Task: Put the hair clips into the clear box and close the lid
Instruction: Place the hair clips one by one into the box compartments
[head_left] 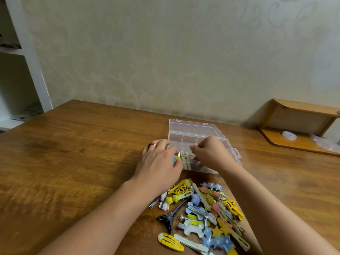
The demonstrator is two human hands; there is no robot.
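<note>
A clear plastic box (206, 137) with dividers stands open on the wooden table, its lid raised at the back. Pale cream clips (184, 160) lie in its near left compartment. My left hand (160, 161), with a ring on it, is at the box's near left corner and holds a blue clip (46, 160) by its fingertips. My right hand (209, 152) is over the box's near side with curled fingers; what it pinches is hidden. A pile of coloured hair clips (204, 214) lies in front of the box, between my forearms.
A black alligator clip (171, 216) and a yellow snap clip (170, 242) lie at the pile's near left. A small wooden shelf (294, 129) with tape rolls stands at the far right. A white shelving unit (22, 70) is at the left, against the wall.
</note>
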